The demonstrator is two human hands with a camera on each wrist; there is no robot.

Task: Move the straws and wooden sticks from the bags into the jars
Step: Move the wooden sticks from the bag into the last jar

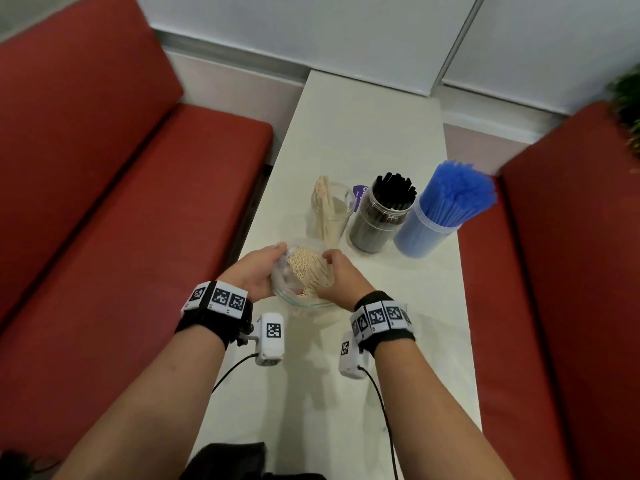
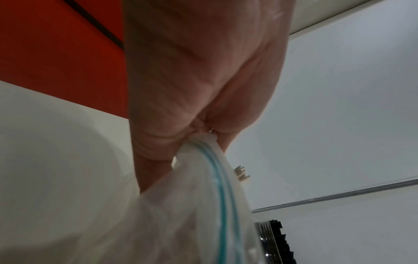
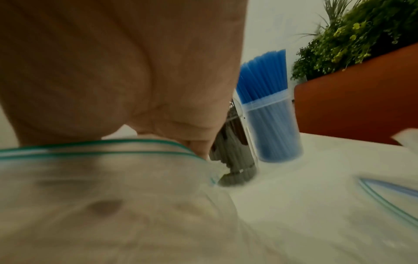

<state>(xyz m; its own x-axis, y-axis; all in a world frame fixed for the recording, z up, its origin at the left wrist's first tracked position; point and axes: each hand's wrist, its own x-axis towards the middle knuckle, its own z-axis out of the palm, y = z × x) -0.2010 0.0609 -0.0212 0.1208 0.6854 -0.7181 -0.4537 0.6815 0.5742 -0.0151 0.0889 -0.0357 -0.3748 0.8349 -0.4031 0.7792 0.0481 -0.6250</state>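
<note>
Mid-step on the last bag, by the look of it: left hand [image 1: 254, 271] and right hand [image 1: 341, 277] each pinching one side of the mouth of a clear zip bag [image 1: 298, 299], fingers curled on the plastic, spreading it open just above the near part of the table [image 1: 346, 393]. Inside, a bundle of pale paper straws [image 1: 304, 268], ends up, leaning toward the jars. Beyond, in a row and close together: a clear jar [image 1: 329, 213] with a few wooden sticks [image 1: 323, 202], only partly filled; a jar of black straws [image 1: 382, 216]; a jar of blue straws [image 1: 429, 226], both packed full. Likely next: freeing one hand to gather the bundle, lifting it clear of the zip rim, then dropping it upright into a jar, probably the clear one, touching-close beyond the bag. Narrow table, red bench seats [image 1: 121, 237] on both sides, jars near the right edge, so little sideways room; open table further back. An emptied bag [image 3: 389, 191] lying flat to the right, seen from the right wrist
</note>
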